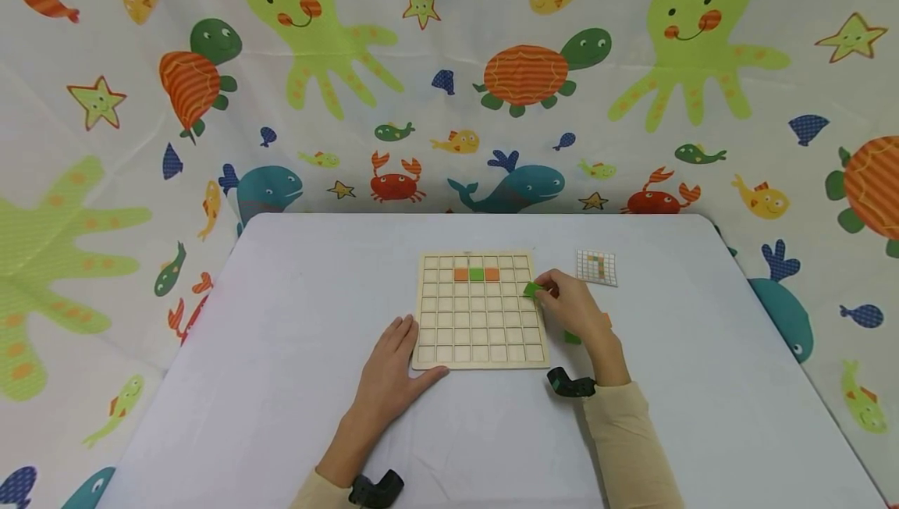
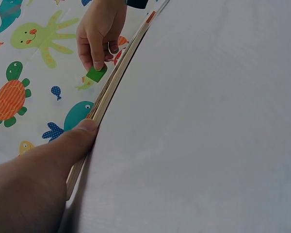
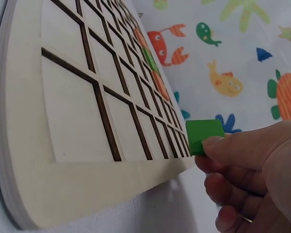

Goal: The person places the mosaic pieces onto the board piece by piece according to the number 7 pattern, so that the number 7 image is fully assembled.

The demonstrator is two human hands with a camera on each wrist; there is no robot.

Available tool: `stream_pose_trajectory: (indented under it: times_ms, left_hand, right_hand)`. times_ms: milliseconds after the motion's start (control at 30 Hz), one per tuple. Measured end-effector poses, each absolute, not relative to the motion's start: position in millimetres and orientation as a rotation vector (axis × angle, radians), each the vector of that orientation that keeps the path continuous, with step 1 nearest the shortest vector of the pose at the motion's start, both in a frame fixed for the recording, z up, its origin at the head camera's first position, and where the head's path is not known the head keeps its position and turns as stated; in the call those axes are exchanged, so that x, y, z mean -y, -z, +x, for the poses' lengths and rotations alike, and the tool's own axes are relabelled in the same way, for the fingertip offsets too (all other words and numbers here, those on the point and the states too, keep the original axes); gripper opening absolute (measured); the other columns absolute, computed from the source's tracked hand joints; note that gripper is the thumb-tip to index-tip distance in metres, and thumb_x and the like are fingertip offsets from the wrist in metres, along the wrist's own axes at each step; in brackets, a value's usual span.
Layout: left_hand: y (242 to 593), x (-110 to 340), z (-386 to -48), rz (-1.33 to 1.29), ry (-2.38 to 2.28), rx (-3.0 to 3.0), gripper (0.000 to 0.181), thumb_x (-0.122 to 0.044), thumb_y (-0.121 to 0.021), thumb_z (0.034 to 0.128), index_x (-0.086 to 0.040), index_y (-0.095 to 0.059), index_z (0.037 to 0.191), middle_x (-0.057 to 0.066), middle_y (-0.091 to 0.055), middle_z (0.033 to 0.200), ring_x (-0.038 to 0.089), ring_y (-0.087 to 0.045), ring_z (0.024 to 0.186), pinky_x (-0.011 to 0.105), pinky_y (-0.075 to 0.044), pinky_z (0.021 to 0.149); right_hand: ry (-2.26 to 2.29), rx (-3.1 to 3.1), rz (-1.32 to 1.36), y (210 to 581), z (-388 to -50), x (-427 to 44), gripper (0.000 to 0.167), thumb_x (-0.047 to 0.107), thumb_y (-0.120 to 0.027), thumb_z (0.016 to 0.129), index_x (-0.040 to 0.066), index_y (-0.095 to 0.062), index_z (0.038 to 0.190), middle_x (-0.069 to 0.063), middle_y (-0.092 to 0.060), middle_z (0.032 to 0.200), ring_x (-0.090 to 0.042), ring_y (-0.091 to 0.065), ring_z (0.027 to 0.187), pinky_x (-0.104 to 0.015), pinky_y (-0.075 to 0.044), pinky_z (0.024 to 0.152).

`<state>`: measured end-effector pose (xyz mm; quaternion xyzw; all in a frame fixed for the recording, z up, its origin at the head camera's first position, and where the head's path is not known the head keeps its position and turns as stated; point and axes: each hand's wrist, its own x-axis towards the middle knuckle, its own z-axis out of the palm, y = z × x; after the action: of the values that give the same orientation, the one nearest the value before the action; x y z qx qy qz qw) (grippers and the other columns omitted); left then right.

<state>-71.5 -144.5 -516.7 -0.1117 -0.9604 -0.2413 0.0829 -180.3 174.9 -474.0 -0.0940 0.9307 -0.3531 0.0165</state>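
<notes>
Pinching grn tile (image 3: 202, 131), R hand (image 1: 572, 307)

Right fingers (image 2: 95, 48) pinch 1 green tile (image 2: 96, 74).

Curtained-off tabletop station, looks like a makeshift recording booth; whether inside a home, lab or office, can't tell. Evidence: printed fabric (image 1: 449, 25) with cartoon octopuses, turtles, whales, crabs, fish, hung behind and along both sides, hiding the room. White-covered surface (image 1: 281, 368) in the middle. Black device (image 1: 377, 489) at each wrist suggests a rigged set-up. Wooden grid board (image 1: 488, 327), small grid card (image 1: 605, 269) look play-type.
</notes>
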Motion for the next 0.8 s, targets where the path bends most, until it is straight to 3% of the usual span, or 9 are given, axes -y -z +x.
stream_pose_trajectory:
  times_ms: [267, 800]
  left_hand:
    - [516.3, 144.0, -71.4, -0.34, 0.716, 2.864, 0.093, -0.059, -0.074, 0.0814, 0.003, -0.048, 0.146, 0.019, -0.047, 0.153, 0.037, -0.04, 0.145, 0.05, -0.041, 0.115]
    - [518.5, 143.8, -71.8, -0.328, 0.718, 2.872, 0.095, -0.061, -0.073, 0.0817, 0.002, -0.047, 0.147, 0.018, -0.046, 0.154, 0.036, -0.039, 0.146, 0.05, -0.04, 0.116]
  right_hand:
    - [1.112, -2.89, -0.319, 475.5, -184.0, -166.4, 0.022, 0.016, -0.064, 0.097, 0.003, -0.066, 0.115, -0.01, -0.07, 0.099, -0.019, -0.058, 0.083, -0.028, -0.047, 0.068]
    - [1.141, -2.828, -0.321, 476.5, -193.2, -143.4, 0.024, 0.016, -0.062, 0.099, 0.003, -0.064, 0.119, -0.012, -0.07, 0.105, -0.021, -0.06, 0.089, -0.031, -0.051, 0.076]
